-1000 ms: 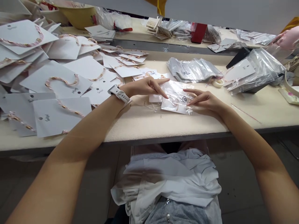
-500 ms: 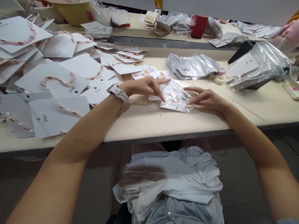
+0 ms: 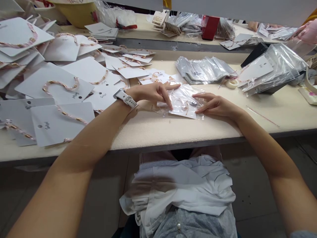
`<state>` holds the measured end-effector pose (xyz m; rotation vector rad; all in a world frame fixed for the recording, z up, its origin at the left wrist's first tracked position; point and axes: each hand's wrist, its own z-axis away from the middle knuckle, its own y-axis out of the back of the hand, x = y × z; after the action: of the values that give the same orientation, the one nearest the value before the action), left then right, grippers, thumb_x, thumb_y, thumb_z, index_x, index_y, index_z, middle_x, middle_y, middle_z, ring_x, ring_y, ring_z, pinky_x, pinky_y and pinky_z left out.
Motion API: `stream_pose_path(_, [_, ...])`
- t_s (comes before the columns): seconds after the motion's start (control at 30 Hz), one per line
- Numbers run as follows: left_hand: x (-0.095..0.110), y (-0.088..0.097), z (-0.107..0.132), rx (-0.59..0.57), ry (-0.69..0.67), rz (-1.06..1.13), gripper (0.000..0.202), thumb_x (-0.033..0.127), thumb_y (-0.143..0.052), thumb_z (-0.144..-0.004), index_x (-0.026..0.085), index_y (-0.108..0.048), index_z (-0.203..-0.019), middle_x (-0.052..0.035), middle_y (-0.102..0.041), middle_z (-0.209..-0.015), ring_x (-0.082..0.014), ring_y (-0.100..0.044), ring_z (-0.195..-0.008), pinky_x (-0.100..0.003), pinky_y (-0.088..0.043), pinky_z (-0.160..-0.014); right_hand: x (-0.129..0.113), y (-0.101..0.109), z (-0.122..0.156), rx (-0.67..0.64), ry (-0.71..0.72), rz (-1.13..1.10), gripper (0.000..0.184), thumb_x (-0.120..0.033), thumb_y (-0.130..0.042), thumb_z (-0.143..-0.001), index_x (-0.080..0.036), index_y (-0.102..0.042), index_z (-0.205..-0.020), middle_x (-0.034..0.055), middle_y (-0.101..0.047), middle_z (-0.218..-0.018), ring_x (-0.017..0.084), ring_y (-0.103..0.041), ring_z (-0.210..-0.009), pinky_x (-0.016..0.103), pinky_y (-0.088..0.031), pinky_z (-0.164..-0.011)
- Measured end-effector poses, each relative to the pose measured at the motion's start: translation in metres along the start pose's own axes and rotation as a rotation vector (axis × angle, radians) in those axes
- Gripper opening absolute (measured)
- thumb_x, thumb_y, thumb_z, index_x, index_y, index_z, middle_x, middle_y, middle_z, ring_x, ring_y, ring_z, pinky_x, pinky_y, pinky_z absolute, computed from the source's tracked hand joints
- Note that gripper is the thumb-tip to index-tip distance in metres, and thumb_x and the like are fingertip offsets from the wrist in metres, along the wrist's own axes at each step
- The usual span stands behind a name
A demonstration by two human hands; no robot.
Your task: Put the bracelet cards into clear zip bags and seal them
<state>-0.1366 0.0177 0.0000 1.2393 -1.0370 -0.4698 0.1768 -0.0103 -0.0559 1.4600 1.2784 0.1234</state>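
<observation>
A clear plastic bag [image 3: 200, 90] with a white jewellery card [image 3: 178, 108] inside lies flat on the padded tabletop [image 3: 148, 130]. A small gold-and-pink piece shows on the card. My left hand [image 3: 155, 92], with a white watch on its wrist, reaches over the bag's left part, its fingers stretched out and apart, index fingertip on the plastic. From the other side, my right hand [image 3: 215, 105] rests with extended fingers against the bag's right edge. Neither hand grips anything. More carded pieces [image 3: 155, 77] lie just behind my left hand.
White cards with pink-and-gold beaded strands [image 3: 54, 79] are heaped on the left. Behind the hands sits a stack of clear bags [image 3: 204, 71]. A tape roll [image 3: 232, 84] and a black stand with bags [image 3: 274, 71] are on the right. A thin pink strip [image 3: 262, 116] lies nearby.
My right fingers have shifted very slightly left along the bag's edge, and the glare on the plastic has changed, so the piece on the card shows more clearly. My left hand stays almost in place.
</observation>
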Motion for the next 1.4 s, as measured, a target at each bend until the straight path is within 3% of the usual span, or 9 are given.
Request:
stream_pose_path(0.13, [-0.008, -0.001, -0.002, 0.019, -0.035, -0.028, 0.028, 0.026, -0.053, -0.079, 0.028, -0.080, -0.089, 0.0037, -0.045, -0.153, -0.0296, -0.023, -0.150, -0.050, -0.023, -0.120, -0.002, 0.001, 0.002, -0.017, -0.006, 0.036, 0.016, -0.041, -0.069, -0.082, -0.037, -0.080, -0.093, -0.0053, -0.053, -0.144, 0.029, -0.043, -0.139, 0.050, -0.024, -0.123])
stream_pose_path(0.47, [-0.017, 0.006, -0.002, -0.016, -0.025, -0.126, 0.034, 0.023, -0.051, -0.071, 0.024, -0.079, -0.090, 0.0070, -0.031, -0.160, -0.0370, -0.021, -0.148, -0.060, -0.021, -0.119, -0.003, 0.003, 0.009, -0.019, -0.058, 0.067, 0.018, -0.036, -0.069, -0.081, -0.039, -0.079, -0.095, -0.0126, -0.037, -0.154, 0.033, -0.025, -0.147, 0.056, -0.023, -0.124])
stream_pose_path(0.67, [-0.005, 0.014, 0.012, 0.363, -0.061, 0.055, 0.028, 0.016, -0.050, -0.070, 0.022, -0.077, -0.076, -0.0001, -0.064, -0.132, -0.0267, -0.050, -0.130, -0.045, -0.041, -0.112, -0.001, 0.007, 0.012, 0.062, 0.021, 0.126, 0.021, -0.039, -0.061, -0.086, -0.040, -0.078, -0.096, -0.0122, -0.039, -0.152, 0.031, -0.029, -0.145, 0.053, -0.019, -0.124])
stream_pose_path(0.77, [0.012, 0.007, 0.007, 0.506, -0.083, 0.076, 0.036, 0.018, -0.050, -0.084, 0.020, -0.072, -0.112, -0.0037, -0.062, -0.136, -0.0227, -0.054, -0.129, -0.040, -0.046, -0.109, -0.001, 0.008, 0.012, 0.161, 0.071, 0.170, 0.028, -0.045, -0.056, -0.089, -0.040, -0.075, -0.109, -0.0092, -0.044, -0.149, 0.030, -0.033, -0.142, 0.053, -0.021, -0.122])
stream_pose_path(0.87, [0.024, -0.008, -0.007, 0.349, -0.074, -0.090, 0.052, 0.032, -0.043, -0.097, 0.019, -0.043, -0.147, -0.0059, -0.036, -0.158, -0.0242, -0.031, -0.148, -0.043, -0.025, -0.124, -0.001, 0.005, 0.010, 0.217, 0.028, 0.236, 0.035, -0.048, -0.053, -0.092, -0.041, -0.067, -0.124, -0.0077, -0.044, -0.150, 0.029, -0.032, -0.144, 0.053, -0.019, -0.122])
stream_pose_path(0.97, [0.026, -0.021, -0.017, 0.201, -0.033, -0.219, 0.060, 0.047, -0.040, -0.099, 0.023, -0.032, -0.153, -0.0060, -0.020, -0.164, -0.0279, -0.015, -0.152, -0.046, -0.013, -0.126, 0.002, 0.001, 0.006, 0.325, -0.008, 0.218, 0.044, -0.050, -0.053, -0.092, -0.036, -0.058, -0.134, -0.0001, -0.046, -0.148, 0.027, -0.035, -0.142, 0.047, -0.026, -0.120])
stream_pose_path(1.07, [0.023, -0.022, -0.017, 0.311, 0.008, -0.277, 0.055, 0.048, -0.038, -0.100, 0.022, -0.040, -0.148, -0.0093, -0.035, -0.158, -0.0301, -0.028, -0.147, -0.049, -0.022, -0.123, 0.007, 0.000, 0.002, 0.465, -0.086, 0.178, 0.043, -0.048, -0.052, -0.091, -0.031, -0.058, -0.130, 0.0055, -0.055, -0.136, 0.025, -0.051, -0.126, 0.042, -0.042, -0.108])
stream_pose_path(1.2, [0.022, -0.013, -0.010, 0.482, 0.044, -0.322, 0.045, 0.041, -0.043, -0.099, 0.017, -0.054, -0.134, -0.0124, -0.052, -0.141, -0.0300, -0.044, -0.134, -0.049, -0.031, -0.117, 0.013, 0.003, 0.000, 0.544, -0.179, 0.219, 0.028, -0.048, -0.052, -0.089, -0.025, -0.065, -0.097, 0.0070, -0.065, -0.106, 0.024, -0.060, -0.099, 0.043, -0.048, -0.091])
stream_pose_path(1.4, [0.034, -0.031, -0.014, 0.122, -0.097, -0.409, 0.058, 0.051, -0.054, -0.094, 0.025, -0.044, -0.145, -0.0104, -0.033, -0.159, -0.0298, -0.029, -0.146, -0.051, -0.023, -0.122, 0.011, 0.001, -0.001, 0.369, -0.238, 0.285, 0.043, -0.062, -0.054, -0.084, -0.022, -0.068, -0.078, 0.0107, -0.064, -0.089, 0.028, -0.058, -0.093, 0.051, -0.042, -0.094])
